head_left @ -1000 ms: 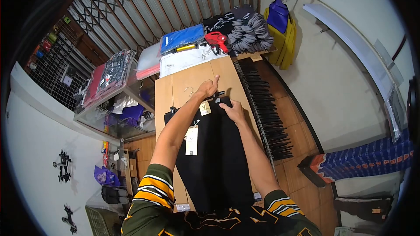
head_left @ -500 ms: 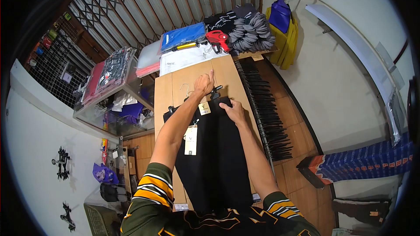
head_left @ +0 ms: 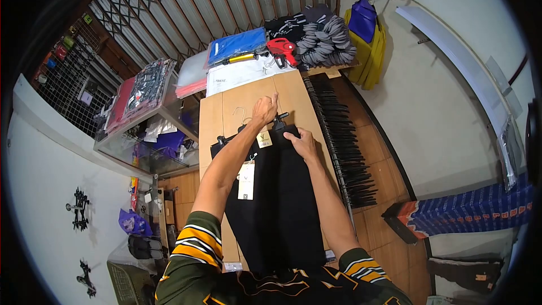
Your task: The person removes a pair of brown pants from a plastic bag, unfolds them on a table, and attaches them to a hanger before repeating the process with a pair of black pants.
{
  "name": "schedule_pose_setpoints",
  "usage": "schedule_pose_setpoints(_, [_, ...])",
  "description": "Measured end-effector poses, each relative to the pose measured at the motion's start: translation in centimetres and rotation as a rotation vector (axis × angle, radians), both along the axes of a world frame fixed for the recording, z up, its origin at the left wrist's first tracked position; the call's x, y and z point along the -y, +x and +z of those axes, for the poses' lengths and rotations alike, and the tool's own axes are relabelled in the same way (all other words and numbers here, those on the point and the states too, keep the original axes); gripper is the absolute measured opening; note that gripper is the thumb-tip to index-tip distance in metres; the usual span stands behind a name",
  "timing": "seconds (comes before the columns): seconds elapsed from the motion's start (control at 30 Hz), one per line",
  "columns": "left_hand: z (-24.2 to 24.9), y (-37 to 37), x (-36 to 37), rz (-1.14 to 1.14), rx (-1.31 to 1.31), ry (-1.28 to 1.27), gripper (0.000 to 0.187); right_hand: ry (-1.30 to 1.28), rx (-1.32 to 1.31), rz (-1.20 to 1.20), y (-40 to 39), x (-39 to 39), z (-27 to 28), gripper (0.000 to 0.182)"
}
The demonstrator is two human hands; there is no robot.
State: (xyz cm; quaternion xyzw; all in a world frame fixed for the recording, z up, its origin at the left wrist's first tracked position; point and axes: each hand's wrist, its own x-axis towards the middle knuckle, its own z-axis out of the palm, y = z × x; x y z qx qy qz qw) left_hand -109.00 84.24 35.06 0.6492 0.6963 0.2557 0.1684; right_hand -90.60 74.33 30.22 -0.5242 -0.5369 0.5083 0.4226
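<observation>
Black trousers (head_left: 282, 203) lie on a brown cardboard surface, their waistband toward the far side. A clip hanger (head_left: 280, 121) is at the waistband, its metal hook (head_left: 240, 114) resting on the cardboard. Curled beside the right-hand clip is my left hand (head_left: 264, 110), closed, and what its fingers hold is hidden. My right hand (head_left: 303, 144) pinches the right corner of the waistband, thumb on top. A cream tag (head_left: 263, 139) sits at the waist, and a longer white tag (head_left: 246, 181) hangs on a string below my left forearm, which covers part of the hanger.
Dark garments hang in a dense row on a rack (head_left: 339, 141) to the right. Beyond the cardboard (head_left: 226, 104) lie blue packaged clothing (head_left: 237, 45), a red tape dispenser (head_left: 282, 51) and bundled grey items (head_left: 327, 42). A glass display case (head_left: 141, 130) stands left.
My left hand has shifted slightly, its raised thumb now lower and tucked toward the fingers. My right hand and the trousers stay almost in place.
</observation>
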Motion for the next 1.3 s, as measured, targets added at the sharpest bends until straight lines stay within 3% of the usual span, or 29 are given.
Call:
schedule_pose_setpoints(0.53, [-0.2, 1.8, 2.9, 0.011, -0.102, -0.003, 0.072, 0.090, 0.021, -0.090, -0.7, -0.4, -0.8, 0.035])
schedule_pose_setpoints(0.63, [0.6, 2.1, 4.9, 0.007, -0.050, -0.039, 0.058, 0.118, 0.009, -0.036, -0.5, -0.6, -1.0, 0.033])
schedule_pose_setpoints(0.77, [-0.2, 0.7, 10.6, -0.033, 0.085, 0.391, 0.034, 0.130, 0.100, -0.034, -0.6, -0.8, -1.7, 0.038])
schedule_pose_setpoints(0.87, [-0.6, -2.3, 15.8, 0.219, 0.094, 0.440, 0.041, 0.132, 0.106, -0.055, -0.6, -1.0, -2.2, 0.046])
schedule_pose_setpoints(1.0, [-4.3, -7.8, 20.9, 0.759, -0.178, 0.192, 0.085, 0.143, -0.145, 0.039, -0.2, -1.3, -2.7, 0.049])
schedule_pose_setpoints(1.07, [-4.0, -10.2, 22.4, 0.776, 0.049, 0.072, 0.091, 0.080, -0.177, 0.083, 0.3, -2.1, -4.0, 0.053])
schedule_pose_setpoints(1.1, [-3.5, -10.8, 22.8, 0.824, 0.112, 0.068, 0.082, 0.029, -0.206, 0.115, 0.7, -1.6, -3.2, 0.052])
schedule_pose_setpoints(1.17, [-6.3, -15.1, 22.3, 0.637, 0.372, 0.126, 0.067, -0.013, -0.246, 0.147, 1.9, -0.2, -0.5, 0.053])
schedule_pose_setpoints(1.2, [-7.3, -16.5, 22.3, 0.537, 0.500, 0.149, 0.060, -0.088, -0.399, 0.191, 2.4, 0.9, 0.9, 0.054])
schedule_pose_setpoints(1.23, [-4.0, -14.9, 23.5, 0.566, 0.678, 0.078, 0.038, -0.086, -0.409, 0.207, 2.8, 1.1, 0.8, 0.054])
schedule_pose_setpoints(1.3, [-2.5, -14.6, 24.4, 0.468, 0.876, 0.085, 0.035, -0.068, -0.421, 0.225, 3.8, 2.5, 1.4, 0.051])
